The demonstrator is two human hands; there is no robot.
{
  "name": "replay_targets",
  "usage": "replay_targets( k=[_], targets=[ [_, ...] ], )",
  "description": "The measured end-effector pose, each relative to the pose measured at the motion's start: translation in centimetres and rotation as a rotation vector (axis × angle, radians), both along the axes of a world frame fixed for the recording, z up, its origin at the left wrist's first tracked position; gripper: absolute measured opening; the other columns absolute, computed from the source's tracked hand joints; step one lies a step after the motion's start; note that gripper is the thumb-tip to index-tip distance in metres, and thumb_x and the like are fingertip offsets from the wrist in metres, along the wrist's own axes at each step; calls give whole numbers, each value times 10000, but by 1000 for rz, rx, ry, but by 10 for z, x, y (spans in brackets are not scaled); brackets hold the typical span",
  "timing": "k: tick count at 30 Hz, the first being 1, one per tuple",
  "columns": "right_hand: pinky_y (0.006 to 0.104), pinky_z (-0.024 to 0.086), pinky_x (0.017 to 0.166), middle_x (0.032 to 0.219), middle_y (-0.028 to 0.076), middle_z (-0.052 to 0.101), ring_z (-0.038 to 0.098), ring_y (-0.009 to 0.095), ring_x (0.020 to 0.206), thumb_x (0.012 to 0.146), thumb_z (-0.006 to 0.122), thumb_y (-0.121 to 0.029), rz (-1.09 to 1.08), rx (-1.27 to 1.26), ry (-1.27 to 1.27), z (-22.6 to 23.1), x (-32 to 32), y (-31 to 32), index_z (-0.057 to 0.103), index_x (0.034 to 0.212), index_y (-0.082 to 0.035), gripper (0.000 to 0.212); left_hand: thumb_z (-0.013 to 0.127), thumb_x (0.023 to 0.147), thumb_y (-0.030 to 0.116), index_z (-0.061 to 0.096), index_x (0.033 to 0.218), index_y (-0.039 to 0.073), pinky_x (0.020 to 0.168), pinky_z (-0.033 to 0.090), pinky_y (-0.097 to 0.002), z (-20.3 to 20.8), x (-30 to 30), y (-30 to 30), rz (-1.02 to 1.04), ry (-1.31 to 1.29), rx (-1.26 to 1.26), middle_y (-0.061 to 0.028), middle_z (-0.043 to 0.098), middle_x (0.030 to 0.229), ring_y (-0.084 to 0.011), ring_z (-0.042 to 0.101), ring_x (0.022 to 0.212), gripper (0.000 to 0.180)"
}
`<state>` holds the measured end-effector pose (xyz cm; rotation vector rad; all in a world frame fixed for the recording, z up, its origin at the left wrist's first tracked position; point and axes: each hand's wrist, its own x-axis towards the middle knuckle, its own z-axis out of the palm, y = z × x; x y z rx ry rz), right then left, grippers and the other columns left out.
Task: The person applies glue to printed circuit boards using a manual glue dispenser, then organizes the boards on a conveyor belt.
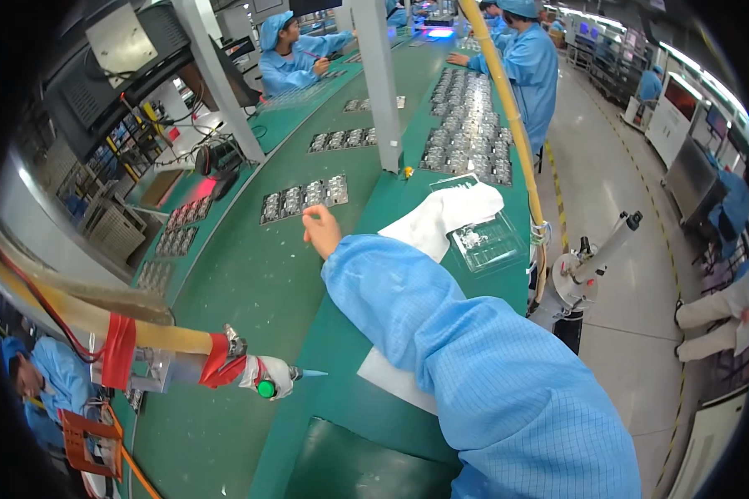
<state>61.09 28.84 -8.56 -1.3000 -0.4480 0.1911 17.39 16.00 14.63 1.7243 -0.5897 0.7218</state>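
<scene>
**Lying flat on the long dull-green belt (225,274): a dark rectangular circuit-board panel with silver parts (304,198), the bare right hand (322,230) at its near edge**

The fingers are partly curled, with little gap showing between them. Nothing plainly sits in their grip; whether the tips touch the panel's edge cannot be told. The left hand is out of view.

As far as this shows, this panel has not been lifted, so its handling looks undone or only beginning. Farther up the belt lie two similar panel groups (343,140), apparently untouched. A broad block of closely set silver-and-black panels (470,125) covers part of the green bench on the right; whether those are finished or waiting is unclear. Nearer, a crumpled white cloth (449,216) partly covers a clear plastic tray (495,249).
</scene>
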Motion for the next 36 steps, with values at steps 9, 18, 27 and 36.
replay_targets(
  k=[9,18,27,36],
  targets=[
    [253,382,517,549,18,530,492,90,526,799,498,-195,26,-47,38,11,-3,-9,503,930,-73,179,466,827,155,476,943,103,550,479,-410,5,11,4,-98,-36,53,-135,554,809,-270,573,609,127],
    [253,381,518,545,18,533,495,90,529,787,508,-189,10,-73,18,6,-1,-6,509,930,-78,181,431,809,150,500,713,3,484,479,-381,-3,12,14,-170,-88,53,-126,557,635,-247,573,533,189],
    [249,375,514,543,18,536,494,88,528,774,508,-179,19,-81,11,6,0,-4,511,930,-65,193,352,847,251,567,710,-30,526,498,-387,-8,11,14,-142,-191,8,-133,597,625,-258,595,550,379],
    [235,354,463,536,17,532,473,75,491,767,519,-168,25,-59,37,-5,1,-1,518,923,-67,186,308,877,252,564,1019,106,529,510,-382,-15,5,17,-127,-144,-14,-141,610,701,-254,598,551,327]
  ],
)
